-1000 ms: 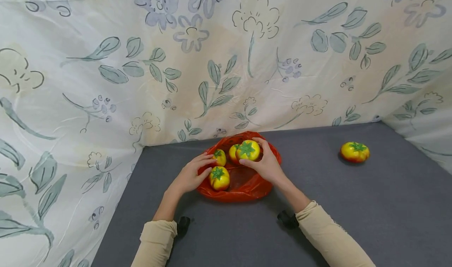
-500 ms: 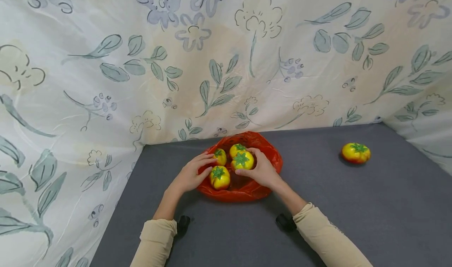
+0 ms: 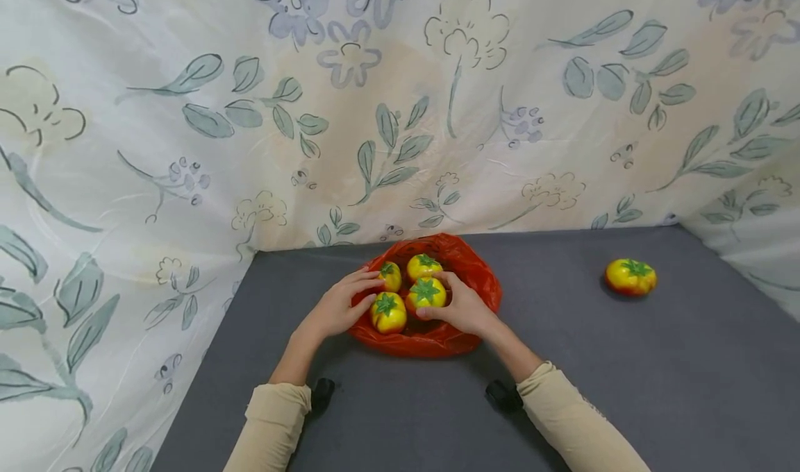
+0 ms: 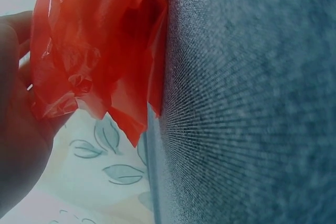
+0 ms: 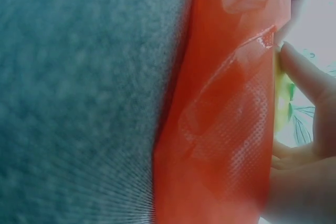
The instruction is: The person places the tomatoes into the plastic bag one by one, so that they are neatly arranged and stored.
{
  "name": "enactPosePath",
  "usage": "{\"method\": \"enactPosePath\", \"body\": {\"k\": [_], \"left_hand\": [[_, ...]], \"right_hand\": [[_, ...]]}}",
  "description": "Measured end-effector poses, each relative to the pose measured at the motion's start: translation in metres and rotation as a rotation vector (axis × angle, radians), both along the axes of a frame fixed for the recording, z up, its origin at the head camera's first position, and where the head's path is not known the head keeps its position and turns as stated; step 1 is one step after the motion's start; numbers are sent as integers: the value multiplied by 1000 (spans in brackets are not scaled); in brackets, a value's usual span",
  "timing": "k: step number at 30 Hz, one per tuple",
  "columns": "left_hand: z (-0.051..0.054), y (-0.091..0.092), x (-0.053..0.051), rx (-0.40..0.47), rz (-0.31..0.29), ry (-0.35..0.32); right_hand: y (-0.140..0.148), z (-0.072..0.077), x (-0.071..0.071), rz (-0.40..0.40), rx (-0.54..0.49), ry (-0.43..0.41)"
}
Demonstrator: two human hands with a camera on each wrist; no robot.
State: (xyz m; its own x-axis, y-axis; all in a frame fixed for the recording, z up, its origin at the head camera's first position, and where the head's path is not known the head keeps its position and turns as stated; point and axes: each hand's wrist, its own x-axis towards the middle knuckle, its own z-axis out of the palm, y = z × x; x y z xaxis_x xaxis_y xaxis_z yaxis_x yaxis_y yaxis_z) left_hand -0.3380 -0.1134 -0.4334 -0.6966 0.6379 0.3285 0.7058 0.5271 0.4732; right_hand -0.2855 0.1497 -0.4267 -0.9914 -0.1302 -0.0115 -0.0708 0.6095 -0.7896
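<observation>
In the head view, a red plastic bag (image 3: 409,348) lies with its mouth spread wide. My left hand (image 3: 339,307) holds the bag's left rim, fingers over the edge beside two yellow-and-red tomatoes, a rear one (image 3: 390,275) and a front one (image 3: 388,314). Inside the bag, my right hand (image 3: 465,307) holds another tomato (image 3: 428,293) between thumb and fingers. Behind it sits a further tomato (image 3: 423,265). The bag wall (image 5: 226,114) hides most of the held tomato in the right wrist view. Fingers are partly hidden behind the bag (image 4: 89,40) in the left wrist view.
A single tomato (image 3: 630,277) lies apart on the dark grey tabletop (image 3: 625,361), far right of the bag. Flower-printed cloth (image 3: 350,132) hangs behind the table and along its left and right sides.
My right hand has carried its tomato left and down into the bag, next to the front tomato. My left hand has stayed at the bag's rim.
</observation>
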Motion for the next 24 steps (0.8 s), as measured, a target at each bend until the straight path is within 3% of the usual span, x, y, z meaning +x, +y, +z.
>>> {"method": "enactPosePath", "body": {"k": [12, 24], "left_hand": [[2, 0, 1, -15, 1, -16], [2, 0, 2, -17, 10, -27]], "right_hand": [[3, -4, 1, 102, 101, 26], [2, -1, 4, 107, 130, 12]]}}
